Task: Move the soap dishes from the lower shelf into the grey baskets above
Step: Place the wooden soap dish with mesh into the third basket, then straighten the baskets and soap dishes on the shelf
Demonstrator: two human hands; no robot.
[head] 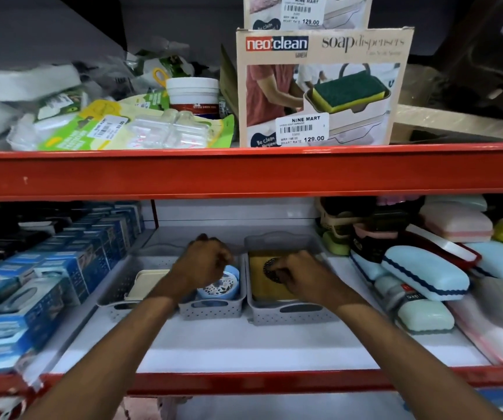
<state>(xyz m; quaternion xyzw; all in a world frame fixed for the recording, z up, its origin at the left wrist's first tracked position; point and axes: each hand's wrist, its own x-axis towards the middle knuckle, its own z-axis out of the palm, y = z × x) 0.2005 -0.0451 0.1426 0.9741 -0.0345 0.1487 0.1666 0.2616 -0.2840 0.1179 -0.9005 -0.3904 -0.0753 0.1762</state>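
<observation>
While the left hand [206, 262] hangs clenched over the blue dish [221, 283] in the middle basket [214, 310], the right hand [300, 274] grips the yellow dish [262, 280] in the next basket [289, 315] rightward.

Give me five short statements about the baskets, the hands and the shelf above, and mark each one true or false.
1. The right hand rests on a yellow soap dish inside the right grey basket. True.
2. The blue round soap dish lies on the bare shelf outside any basket. False: it sits in the middle grey basket, under the left hand.
3. A cream soap dish sits in the left grey basket. True.
4. The soap dispenser box stands below the baskets. False: it stands on the shelf above.
5. The left hand grips the box's price label. False: it is over the middle basket.
</observation>
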